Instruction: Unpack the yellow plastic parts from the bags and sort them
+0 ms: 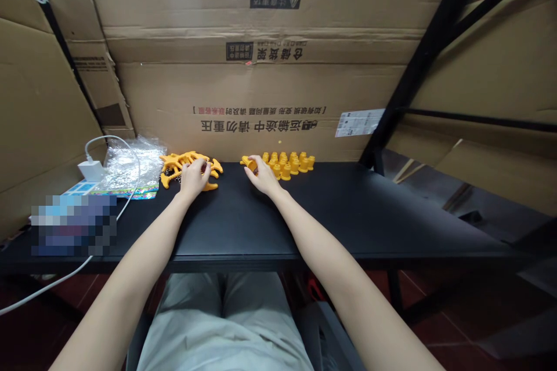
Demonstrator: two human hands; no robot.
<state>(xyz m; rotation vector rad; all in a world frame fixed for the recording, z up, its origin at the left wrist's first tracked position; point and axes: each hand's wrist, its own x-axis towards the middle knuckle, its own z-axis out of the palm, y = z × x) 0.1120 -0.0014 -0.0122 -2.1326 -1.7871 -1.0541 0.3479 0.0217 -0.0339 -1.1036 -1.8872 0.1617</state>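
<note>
At the back of the black table, my left hand (194,176) lies over a heap of yellow curved, branching plastic pieces (172,160) with bits of dark chain among them. Its fingers are curled and closed; what they grip is hidden within the heap. To the right, my right hand (263,177) is closed, thumb and fingers around a yellow plastic piece (247,160) that partly sticks out; its full shape is hidden. Beside that hand, several small yellow bell-shaped pieces (295,163) stand in rows.
Clear plastic bags (130,163) lie at the left with a white charger (91,171) and its cable. A blurred-out object (73,225) sits in front. A cardboard panel (261,87) closes off the back, and a black frame post (413,64) rises at right.
</note>
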